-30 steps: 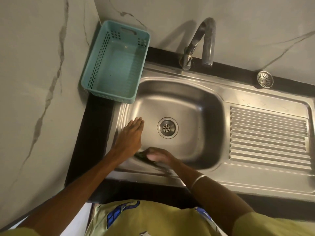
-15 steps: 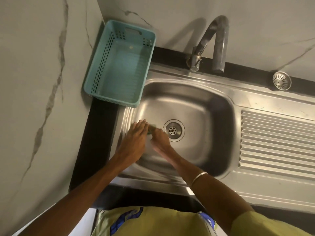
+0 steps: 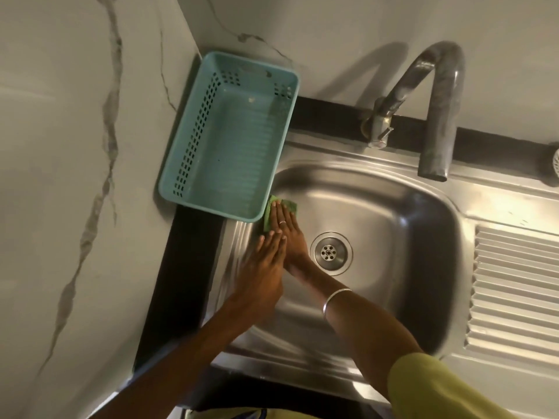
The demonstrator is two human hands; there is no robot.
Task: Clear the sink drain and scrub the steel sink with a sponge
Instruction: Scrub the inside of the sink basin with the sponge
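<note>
Steel sink [image 3: 393, 189]: one sponge [image 3: 267, 217], one drain [image 3: 331, 252], two hands.

Brushed, glossy steel sink [image 3: 423, 225], perforated matt teal plastic basket [image 3: 230, 152], fibrous green sponge [image 3: 267, 217].

- Grey-veined marble wall [image 3: 75, 176] left of the hands and beyond them.
- Black counter strip [image 3: 184, 282] just left of them.
- Teal perforated basket [image 3: 230, 140] beyond.

Sponge [image 3: 268, 213] half-hidden (strainer [image 3: 556, 162] cropped)
</note>
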